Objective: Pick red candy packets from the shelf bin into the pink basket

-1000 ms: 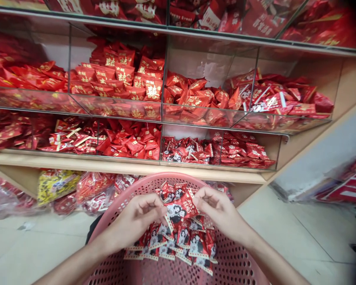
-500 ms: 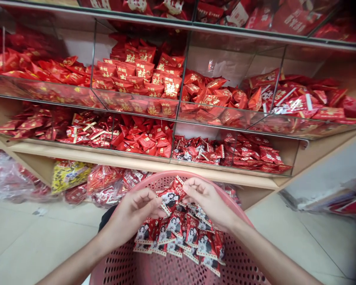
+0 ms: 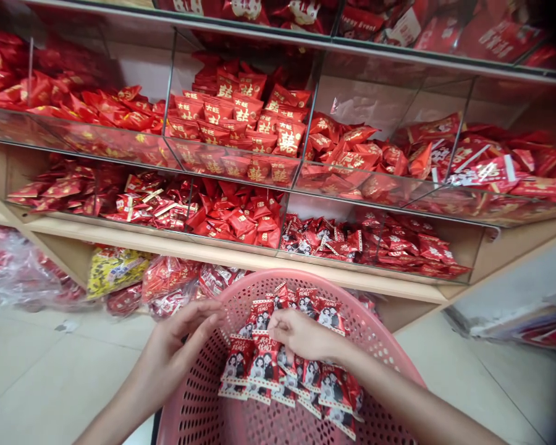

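Note:
A pink perforated plastic basket (image 3: 199, 395) holds small red packets (image 3: 264, 361) with a printed couple, laid in overlapping rows. Over these packets is my right hand (image 3: 301, 334), its fingers curled down against one of them near the middle of the pile; its fingertips are partly hidden. My left hand (image 3: 180, 340) hovers at the basket's left rim, thumb and fingers apart, with nothing in it.
Behind the basket stand wooden shelves (image 3: 120, 238) with clear-fronted bins of red packets (image 3: 241, 111). Below them lie a yellow bag (image 3: 118, 272) and clear plastic bags of red packets (image 3: 169, 278). Pale floor tiles (image 3: 50, 371) show on both sides.
The packet that both hands held above the pile is no longer between them. My left hand has moved left and opened; my right hand has lowered onto the pile. The view has shifted slightly.

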### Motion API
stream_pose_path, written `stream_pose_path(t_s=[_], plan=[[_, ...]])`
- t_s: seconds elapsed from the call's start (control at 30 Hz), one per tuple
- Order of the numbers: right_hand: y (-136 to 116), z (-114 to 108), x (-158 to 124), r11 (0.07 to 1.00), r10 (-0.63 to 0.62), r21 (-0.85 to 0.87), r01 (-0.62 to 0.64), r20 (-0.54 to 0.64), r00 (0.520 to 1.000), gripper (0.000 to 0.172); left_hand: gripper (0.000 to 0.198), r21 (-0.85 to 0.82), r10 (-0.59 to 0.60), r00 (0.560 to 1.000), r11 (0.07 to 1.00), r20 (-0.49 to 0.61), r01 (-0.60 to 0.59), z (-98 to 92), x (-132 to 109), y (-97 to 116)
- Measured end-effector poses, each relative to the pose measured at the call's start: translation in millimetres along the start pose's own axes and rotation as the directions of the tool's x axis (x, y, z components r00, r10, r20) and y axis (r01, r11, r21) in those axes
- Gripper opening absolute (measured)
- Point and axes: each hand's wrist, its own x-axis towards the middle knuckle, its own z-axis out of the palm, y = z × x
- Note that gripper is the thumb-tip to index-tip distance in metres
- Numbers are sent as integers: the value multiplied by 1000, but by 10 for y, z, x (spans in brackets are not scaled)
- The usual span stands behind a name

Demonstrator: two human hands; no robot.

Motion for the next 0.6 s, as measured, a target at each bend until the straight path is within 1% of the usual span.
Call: stream_pose_path(t_s=[0.1,0.17,0.23,0.3,0.4,0.47,0.53,0.6], plan=[[0,61,92,995,42,-88,-43,-11,999,11,20,37,-7,1000,999,23,6,-18,-22,-46],[-36,78,112,984,47,-168,-51,-27,999,12,21,79,-11,999,997,34,8,-27,-30,-72],[-80,93,112,970,35,-237,-48,-61,998,13,22,110,-19,999,994,48,14,-21,-34,-95],[-112,114,105,948,-7,-316,-34,-130,991,13,22,112,-27,998,994,64,20,4,-36,-112],[-129,159,97,870,-94,-491,-43,-250,964,13,23,94,-27,996,995,81,20,49,-35,-121],[-128,191,89,800,-123,-596,-77,-288,950,14,24,81,-29,997,996,69,23,52,-30,-117],[-132,218,74,749,-121,-653,-117,-308,944,15,24,77,-40,999,996,29,37,13,-16,-114],[-150,237,51,702,-137,-698,-141,-327,935,16,26,79,-62,997,995,-37,64,-69,8,-125]])
